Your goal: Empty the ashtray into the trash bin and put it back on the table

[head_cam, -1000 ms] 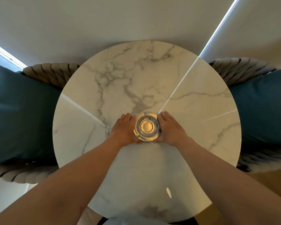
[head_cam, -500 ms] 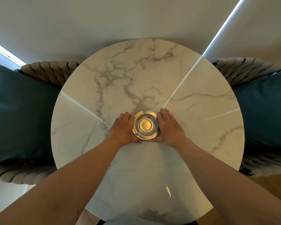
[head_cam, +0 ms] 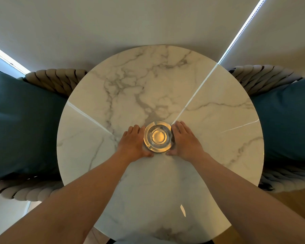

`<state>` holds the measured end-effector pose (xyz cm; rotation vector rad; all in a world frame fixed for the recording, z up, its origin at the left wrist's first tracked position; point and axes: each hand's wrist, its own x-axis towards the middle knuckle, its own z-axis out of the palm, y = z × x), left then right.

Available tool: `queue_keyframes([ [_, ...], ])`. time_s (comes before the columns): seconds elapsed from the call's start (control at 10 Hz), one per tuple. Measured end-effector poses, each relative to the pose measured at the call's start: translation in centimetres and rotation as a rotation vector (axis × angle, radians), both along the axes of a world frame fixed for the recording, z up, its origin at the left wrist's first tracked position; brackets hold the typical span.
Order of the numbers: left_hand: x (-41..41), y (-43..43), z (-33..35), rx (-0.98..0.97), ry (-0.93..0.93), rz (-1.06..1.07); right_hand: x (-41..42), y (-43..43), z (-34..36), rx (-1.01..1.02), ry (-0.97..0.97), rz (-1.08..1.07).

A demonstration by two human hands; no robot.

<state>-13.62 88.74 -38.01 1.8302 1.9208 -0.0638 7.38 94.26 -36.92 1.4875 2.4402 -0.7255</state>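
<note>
A round clear glass ashtray (head_cam: 158, 136) stands near the middle of the round white marble table (head_cam: 209, 111). Its bowl looks empty apart from a tiny dark speck. My left hand (head_cam: 132, 144) cups its left side and my right hand (head_cam: 184, 140) cups its right side, fingers flat along the rim and thumbs curled below it. Both hands rest on the tabletop. No trash bin is in view.
A woven rope armchair with a teal cushion (head_cam: 23, 124) stands left of the table, and a second one with a teal cushion (head_cam: 287, 117) stands right. A pale wall lies beyond the far edge. Wooden floor (head_cam: 292, 205) shows at the lower right.
The ashtray and both hands have stayed on the same spot of the table. Only the camera has shifted slightly.
</note>
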Motion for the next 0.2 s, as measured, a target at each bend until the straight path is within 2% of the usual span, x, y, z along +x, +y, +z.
queue_keyframes([
  [0.2,-0.34,-0.95,0.20,-0.007,0.009,0.021,0.49,-0.25,0.12,0.004,0.015,-0.019],
])
